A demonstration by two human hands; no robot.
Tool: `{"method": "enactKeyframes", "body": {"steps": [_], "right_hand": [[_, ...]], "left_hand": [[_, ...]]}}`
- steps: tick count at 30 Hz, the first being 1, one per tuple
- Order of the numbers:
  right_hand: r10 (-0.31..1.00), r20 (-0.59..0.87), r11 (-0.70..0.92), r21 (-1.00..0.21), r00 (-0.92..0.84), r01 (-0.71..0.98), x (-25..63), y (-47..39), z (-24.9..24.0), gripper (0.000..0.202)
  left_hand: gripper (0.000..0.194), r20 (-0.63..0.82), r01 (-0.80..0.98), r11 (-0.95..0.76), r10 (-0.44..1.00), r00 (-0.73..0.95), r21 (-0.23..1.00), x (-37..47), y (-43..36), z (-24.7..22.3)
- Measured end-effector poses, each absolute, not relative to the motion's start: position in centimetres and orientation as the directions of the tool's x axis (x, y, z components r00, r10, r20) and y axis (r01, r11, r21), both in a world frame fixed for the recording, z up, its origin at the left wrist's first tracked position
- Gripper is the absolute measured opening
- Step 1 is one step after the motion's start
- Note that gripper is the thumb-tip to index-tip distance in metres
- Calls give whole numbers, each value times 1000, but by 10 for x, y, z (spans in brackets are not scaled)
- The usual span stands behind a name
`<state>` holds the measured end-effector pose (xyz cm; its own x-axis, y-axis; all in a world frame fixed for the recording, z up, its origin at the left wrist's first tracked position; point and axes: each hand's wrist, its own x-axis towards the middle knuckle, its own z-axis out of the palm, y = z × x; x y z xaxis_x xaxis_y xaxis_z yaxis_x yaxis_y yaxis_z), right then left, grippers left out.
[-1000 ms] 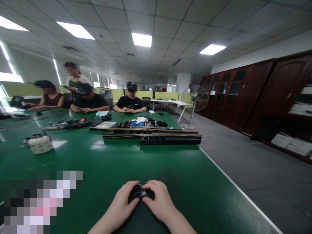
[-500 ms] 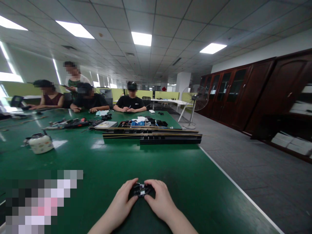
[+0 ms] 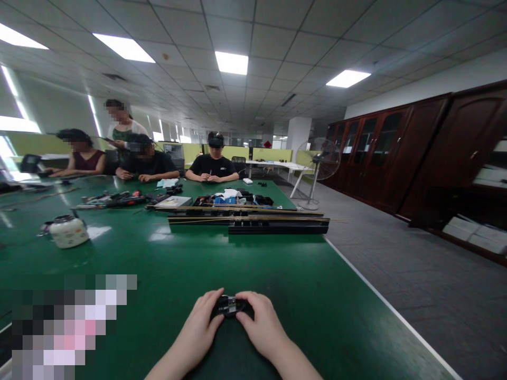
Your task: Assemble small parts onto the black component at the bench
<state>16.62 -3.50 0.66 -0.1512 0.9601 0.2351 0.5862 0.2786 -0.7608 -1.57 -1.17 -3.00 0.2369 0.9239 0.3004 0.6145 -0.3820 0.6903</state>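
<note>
A small black device [image 3: 228,306] with a silvery, clear-looking middle part is held between my two hands, low over the green table. Its exact kind is too small to make out. My left hand [image 3: 206,316] has its thumb and fingers closed on the device's left end. On the right end, my right hand [image 3: 259,319] grips it in the same way, thumb nearest me and fingers on the far side. Both palms hide parts of its ends.
Ahead on the green table [image 3: 190,269] lie long black rails [image 3: 277,227] with thin brass-coloured rods. A white pot [image 3: 69,232] stands left. Tools [image 3: 119,199] and a parts tray [image 3: 237,199] are farther back. Several people are across the table. A fan [image 3: 317,158] stands beyond it.
The device has turned slightly in my hands: a white patch seen on its near side earlier no longer shows. Both hands stay in nearly the same place.
</note>
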Motion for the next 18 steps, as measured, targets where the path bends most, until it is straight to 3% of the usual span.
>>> {"method": "enactKeyframes", "body": {"steps": [18], "right_hand": [[957, 242, 288, -750, -157, 596, 165, -34, 6, 28]], "left_hand": [[38, 257, 624, -363, 931, 257, 691, -15, -13, -25]]}}
